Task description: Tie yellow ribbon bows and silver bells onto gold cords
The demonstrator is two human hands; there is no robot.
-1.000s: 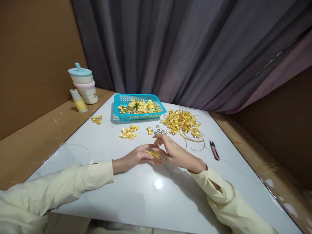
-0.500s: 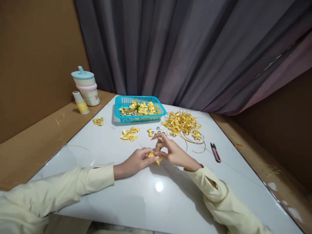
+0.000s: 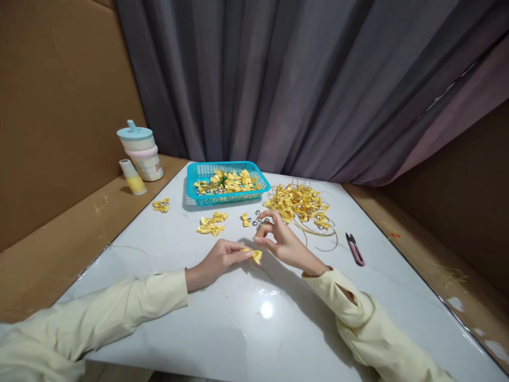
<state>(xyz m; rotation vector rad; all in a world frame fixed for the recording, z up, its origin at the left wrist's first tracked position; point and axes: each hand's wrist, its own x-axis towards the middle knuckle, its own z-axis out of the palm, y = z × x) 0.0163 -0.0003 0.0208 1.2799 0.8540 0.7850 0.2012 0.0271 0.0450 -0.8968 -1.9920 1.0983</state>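
The left hand (image 3: 220,259) pinches a yellow bow (image 3: 257,257) between thumb and fingers, over the white table (image 3: 214,329). The right hand (image 3: 284,245) is just beside the bow, fingers bent, thumb near the forefinger; whether it grips anything cannot be told. Silver beads (image 3: 254,223) lie by its fingertips. Beyond are a teal basket (image 3: 228,199) and, at right, a bow heap (image 3: 296,201).

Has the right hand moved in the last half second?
Yes: judged against the turquoise basket, the right hand has shifted slightly forward, closer to the basket's near edge.
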